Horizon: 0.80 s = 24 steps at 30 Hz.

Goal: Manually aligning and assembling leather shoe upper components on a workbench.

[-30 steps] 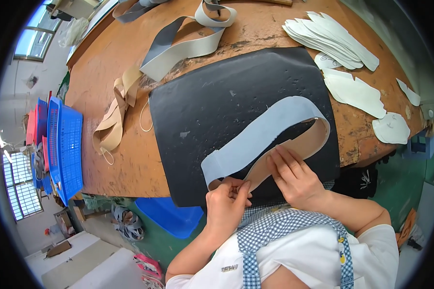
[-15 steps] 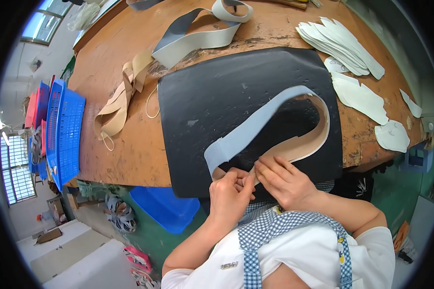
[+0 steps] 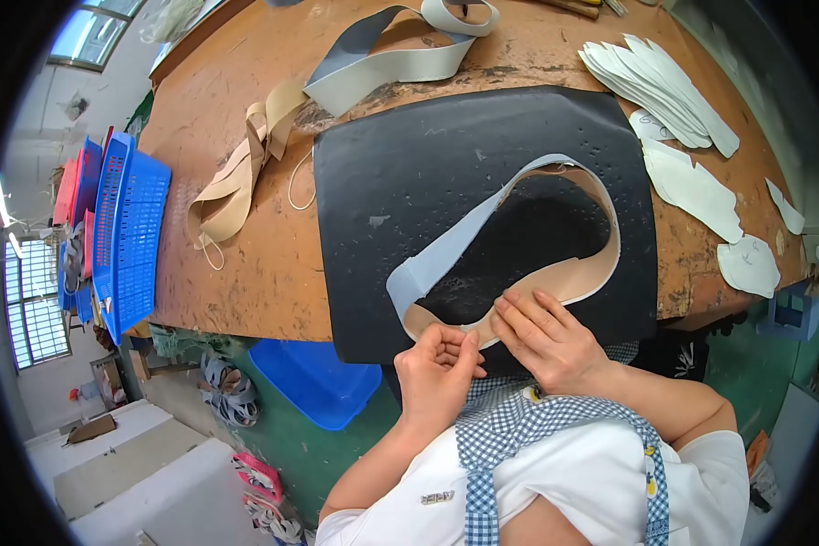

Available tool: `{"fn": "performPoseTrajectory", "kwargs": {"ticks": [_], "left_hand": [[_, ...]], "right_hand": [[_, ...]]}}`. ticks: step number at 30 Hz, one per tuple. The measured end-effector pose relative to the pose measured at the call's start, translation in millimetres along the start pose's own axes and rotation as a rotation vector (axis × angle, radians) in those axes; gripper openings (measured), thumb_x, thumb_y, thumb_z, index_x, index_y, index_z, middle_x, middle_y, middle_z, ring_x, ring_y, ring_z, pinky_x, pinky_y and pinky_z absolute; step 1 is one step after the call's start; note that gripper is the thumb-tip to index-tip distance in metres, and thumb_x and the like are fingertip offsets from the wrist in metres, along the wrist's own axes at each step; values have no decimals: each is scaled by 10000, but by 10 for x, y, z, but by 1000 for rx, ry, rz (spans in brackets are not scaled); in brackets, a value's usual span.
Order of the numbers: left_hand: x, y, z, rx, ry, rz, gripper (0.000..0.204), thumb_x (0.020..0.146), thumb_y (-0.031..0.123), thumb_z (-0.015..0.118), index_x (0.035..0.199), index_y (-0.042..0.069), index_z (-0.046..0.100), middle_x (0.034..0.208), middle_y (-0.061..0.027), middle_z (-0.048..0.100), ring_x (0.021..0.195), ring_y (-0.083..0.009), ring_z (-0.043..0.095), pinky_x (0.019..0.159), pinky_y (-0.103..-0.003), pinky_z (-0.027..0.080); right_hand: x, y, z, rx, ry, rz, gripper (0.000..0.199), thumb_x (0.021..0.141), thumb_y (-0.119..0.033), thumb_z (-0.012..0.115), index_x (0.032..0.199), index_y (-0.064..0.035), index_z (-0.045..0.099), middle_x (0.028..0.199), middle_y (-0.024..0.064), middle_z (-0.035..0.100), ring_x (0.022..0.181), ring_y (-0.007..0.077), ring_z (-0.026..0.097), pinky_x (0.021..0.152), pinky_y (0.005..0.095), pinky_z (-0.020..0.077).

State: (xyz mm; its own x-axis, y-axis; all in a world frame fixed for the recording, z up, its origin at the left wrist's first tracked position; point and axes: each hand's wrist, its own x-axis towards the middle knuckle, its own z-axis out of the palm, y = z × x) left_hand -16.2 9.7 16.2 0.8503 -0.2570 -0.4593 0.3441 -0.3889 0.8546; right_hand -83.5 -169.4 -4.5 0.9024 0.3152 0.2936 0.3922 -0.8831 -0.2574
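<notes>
A closed loop of band point(image 3: 464, 235), pale blue outside and tan inside, stands on its edge on a black mat point(image 3: 382, 182). My left hand point(image 3: 439, 371) is closed in a pinch at the loop's near edge, thumb against bent fingers. Just to its right, my right hand point(image 3: 552, 346) grips the same near stretch, fingers laid over the tan inner face and the thumb hidden behind. Between the two hands a short piece of the band's pale edge shows.
White pattern pieces point(image 3: 690, 187) lie at the right of the wooden table point(image 3: 246, 291). Tan strips point(image 3: 237, 177) and a grey-white band point(image 3: 391, 80) lie at left and back. A blue basket point(image 3: 132, 241) stands beyond the left edge; a blue tub point(image 3: 314, 382) sits below.
My hands have drawn slightly apart at the near edge. The loop's near-left part has opened, showing more tan lining. The whole view has shifted slightly.
</notes>
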Motion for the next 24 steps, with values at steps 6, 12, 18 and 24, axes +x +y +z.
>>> {"fn": "performPoseTrajectory", "kwargs": {"ticks": [6, 12, 18, 24], "left_hand": [[6, -8, -9, -11, 18, 3, 171, 912, 63, 705, 826, -67, 637, 691, -102, 702, 589, -106, 683, 529, -229, 567], [-9, -18, -53, 173, 25, 85, 171, 894, 48, 723, 815, -64, 621, 668, -93, 687, 558, -92, 655, 495, -220, 544], [-84, -121, -256, 468, 72, 509, 169, 803, -4, 774, 791, -15, 606, 684, -92, 671, 557, -101, 648, 500, -210, 515], [3, 251, -513, 1041, -34, 1249, 236, 746, 13, 710, 981, 32, 699, 954, -78, 672, 906, -221, 662, 904, -370, 544]], "right_hand": [[10, -37, 25, -73, 9, -13, 427, 835, -185, 561, 1223, -62, 690, 1287, 181, 621, 1265, 322, 575, 1058, 478, 458], [25, -48, 33, -114, -24, -44, 455, 855, -241, 543, 1273, -112, 670, 1272, 193, 624, 1255, 324, 581, 1044, 493, 467], [52, -86, 26, -205, -72, -86, 501, 885, -264, 510, 1365, -158, 610, 1266, 208, 612, 1240, 334, 587, 1029, 542, 464], [104, -127, -32, -244, -98, -92, 510, 882, -272, 517, 1368, -145, 605, 1248, 223, 604, 1234, 351, 580, 1017, 559, 463]]}}
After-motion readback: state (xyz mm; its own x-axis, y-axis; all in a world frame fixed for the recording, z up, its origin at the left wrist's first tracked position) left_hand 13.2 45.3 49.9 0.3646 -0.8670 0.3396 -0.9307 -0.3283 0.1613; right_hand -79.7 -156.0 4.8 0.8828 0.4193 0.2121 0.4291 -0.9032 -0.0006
